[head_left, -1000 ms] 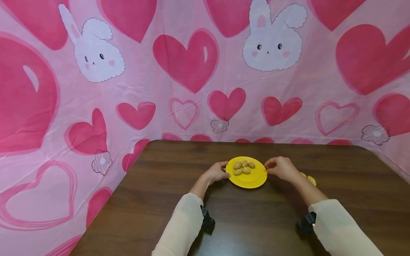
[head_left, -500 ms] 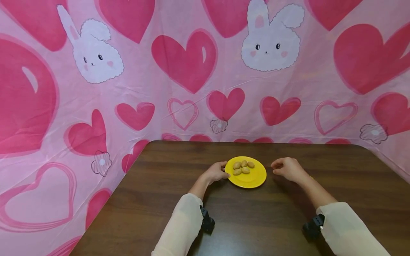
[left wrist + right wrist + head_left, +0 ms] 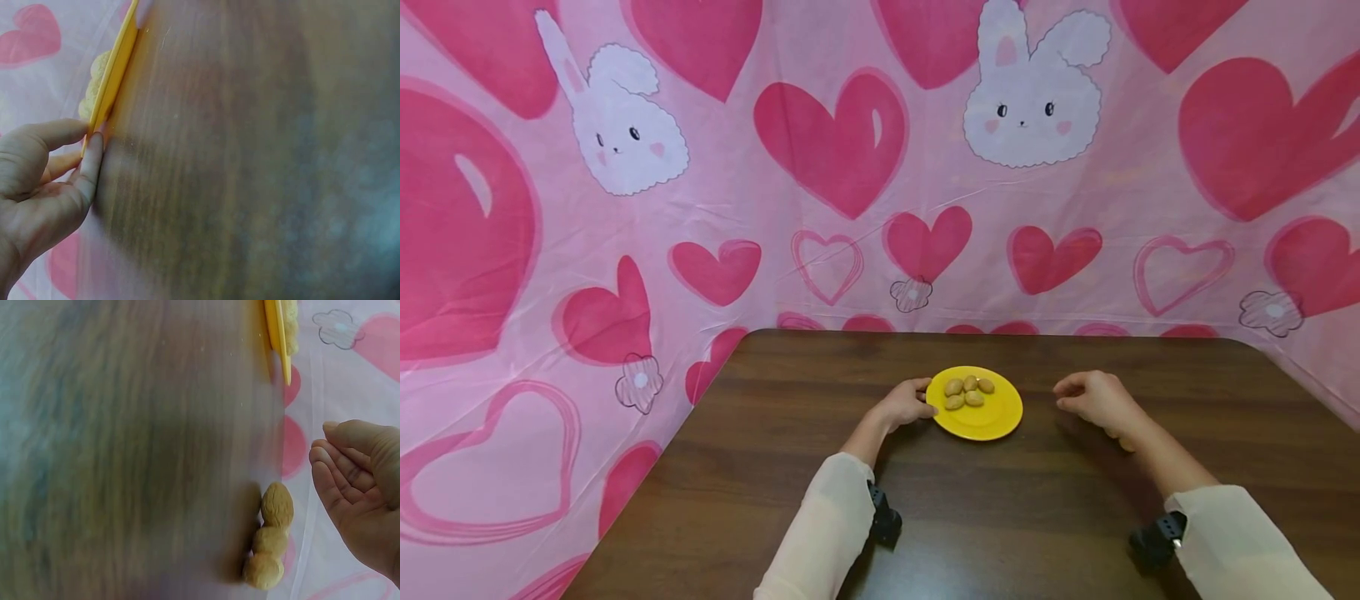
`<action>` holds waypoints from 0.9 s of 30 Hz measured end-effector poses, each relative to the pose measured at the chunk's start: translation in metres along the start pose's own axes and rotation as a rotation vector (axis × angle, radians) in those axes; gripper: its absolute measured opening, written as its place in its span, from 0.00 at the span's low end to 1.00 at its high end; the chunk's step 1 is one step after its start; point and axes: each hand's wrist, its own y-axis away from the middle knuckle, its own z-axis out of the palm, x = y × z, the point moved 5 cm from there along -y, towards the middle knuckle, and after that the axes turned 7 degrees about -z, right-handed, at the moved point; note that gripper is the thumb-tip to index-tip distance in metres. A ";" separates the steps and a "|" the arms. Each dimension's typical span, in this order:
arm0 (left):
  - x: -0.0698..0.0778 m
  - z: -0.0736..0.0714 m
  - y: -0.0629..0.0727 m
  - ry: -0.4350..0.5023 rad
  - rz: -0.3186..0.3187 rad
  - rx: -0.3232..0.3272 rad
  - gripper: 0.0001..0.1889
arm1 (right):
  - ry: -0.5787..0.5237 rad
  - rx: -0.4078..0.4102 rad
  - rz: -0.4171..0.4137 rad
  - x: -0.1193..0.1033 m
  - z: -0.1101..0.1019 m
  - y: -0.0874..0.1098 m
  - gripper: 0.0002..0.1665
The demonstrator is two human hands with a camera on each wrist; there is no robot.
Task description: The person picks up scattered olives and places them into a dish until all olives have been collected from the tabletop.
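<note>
On the wooden table lies a round yellow plate bearing several small tan oval pieces that look like nuts, grouped toward its back. My left hand pinches the plate's left rim, thumb above and fingers beneath in the left wrist view. To the right of the plate, apart from it, my right hand hovers with loosely bent fingers and nothing between them. Below that hand in the right wrist view, a row of more tan wrinkled nut-like pieces rests on the table; in the head view the forearm mostly hides them.
The dark brown table has rounded far corners. Behind it hangs a pink cloth printed with hearts and rabbit faces. A small black camera sits on each wrist, the left one and the right one.
My right hand was at the plate's right rim a second ago and has moved off to the right. The left hand keeps its hold on the plate, and the pieces on it stay put.
</note>
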 end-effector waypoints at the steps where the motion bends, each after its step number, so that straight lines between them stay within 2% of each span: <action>1: 0.000 0.000 0.000 0.001 0.001 0.000 0.33 | 0.009 0.003 -0.003 0.000 -0.002 0.001 0.13; 7: 0.001 0.000 0.001 -0.001 0.008 0.007 0.33 | 0.052 0.029 -0.022 0.003 -0.010 0.007 0.13; 14: 0.001 0.001 0.001 0.007 0.010 -0.003 0.33 | 0.076 0.069 -0.006 0.013 -0.020 0.016 0.12; 27: 0.001 0.000 0.002 -0.004 0.000 -0.003 0.33 | 0.104 0.054 0.052 0.028 -0.033 0.030 0.15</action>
